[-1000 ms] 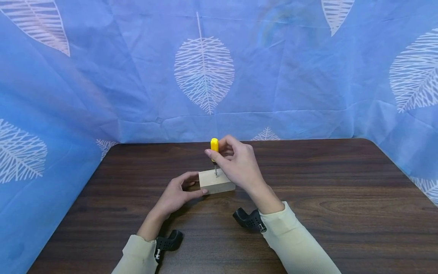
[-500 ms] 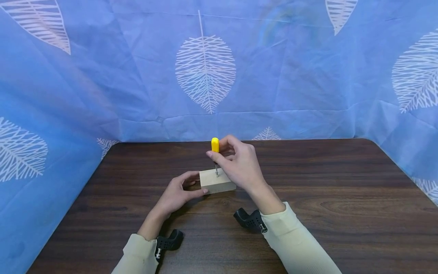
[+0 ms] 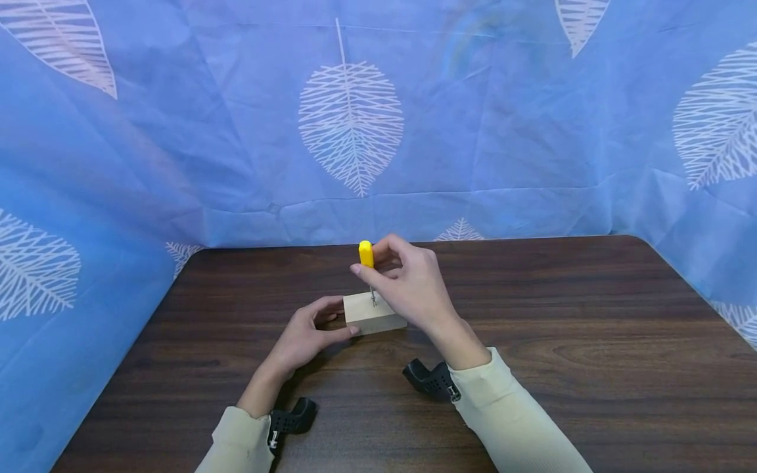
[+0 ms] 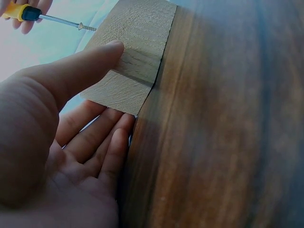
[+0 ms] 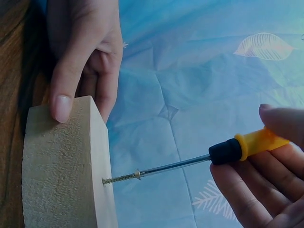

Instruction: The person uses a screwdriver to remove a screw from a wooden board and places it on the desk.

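A pale wooden block (image 3: 375, 322) lies on the brown table. My left hand (image 3: 307, 334) grips its left end, thumb on the near face and fingers at the end and far side. A screw (image 5: 122, 178) stands in the block's top face, most of its thread showing above the wood. My right hand (image 3: 418, 284) holds a screwdriver (image 3: 366, 253) with a yellow and black handle, thumb and fingers around the handle. In the right wrist view the metal shaft (image 5: 175, 165) meets the screw head, roughly in line with it.
The dark wood-grain table (image 3: 562, 315) spreads around the block. A blue cloth (image 3: 248, 131) with white leaf prints hangs behind and beside it. Black wrist mounts (image 3: 294, 415) sit under both cuffs.
The yellow handle tips slightly left and its facets look turned in my right fingers. My left hand and the block stay in place.
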The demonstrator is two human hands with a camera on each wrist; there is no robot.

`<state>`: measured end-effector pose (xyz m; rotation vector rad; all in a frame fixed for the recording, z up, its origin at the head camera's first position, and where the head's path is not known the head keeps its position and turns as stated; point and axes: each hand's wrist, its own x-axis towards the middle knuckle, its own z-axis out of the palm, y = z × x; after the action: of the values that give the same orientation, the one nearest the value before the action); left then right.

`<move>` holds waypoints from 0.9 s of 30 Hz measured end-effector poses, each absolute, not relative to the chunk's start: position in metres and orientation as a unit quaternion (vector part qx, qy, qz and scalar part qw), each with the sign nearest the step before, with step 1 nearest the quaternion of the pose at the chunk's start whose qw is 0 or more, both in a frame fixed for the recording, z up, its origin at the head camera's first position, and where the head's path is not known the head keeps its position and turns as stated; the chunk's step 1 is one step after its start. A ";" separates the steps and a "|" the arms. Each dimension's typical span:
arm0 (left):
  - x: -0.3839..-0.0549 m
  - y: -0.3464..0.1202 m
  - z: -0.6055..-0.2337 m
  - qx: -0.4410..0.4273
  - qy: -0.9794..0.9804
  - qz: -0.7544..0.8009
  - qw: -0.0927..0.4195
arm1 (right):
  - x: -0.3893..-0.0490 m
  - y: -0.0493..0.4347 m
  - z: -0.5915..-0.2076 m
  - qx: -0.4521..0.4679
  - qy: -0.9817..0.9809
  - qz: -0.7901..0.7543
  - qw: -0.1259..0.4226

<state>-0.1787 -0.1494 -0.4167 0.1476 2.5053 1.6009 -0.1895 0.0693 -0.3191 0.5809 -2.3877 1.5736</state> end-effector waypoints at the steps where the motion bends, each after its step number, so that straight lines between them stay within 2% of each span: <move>1: -0.179 -0.149 -0.416 0.051 0.838 0.537 0.082 | -0.189 0.069 -0.319 0.198 -0.814 0.535 0.113; 12: -0.178 -0.149 -0.416 0.048 0.838 0.537 0.084 | -0.189 0.070 -0.318 0.200 -0.815 0.535 0.098; 22: -0.178 -0.148 -0.416 0.038 0.839 0.537 0.081 | -0.190 0.068 -0.318 0.199 -0.821 0.523 0.116; 27: -0.179 -0.149 -0.416 0.038 0.839 0.537 0.080 | -0.189 0.068 -0.318 0.193 -0.822 0.525 0.107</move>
<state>-0.1789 -0.1487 -0.4158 0.1150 2.5089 1.6071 -0.1892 0.0678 -0.3175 0.5675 -2.4198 1.5462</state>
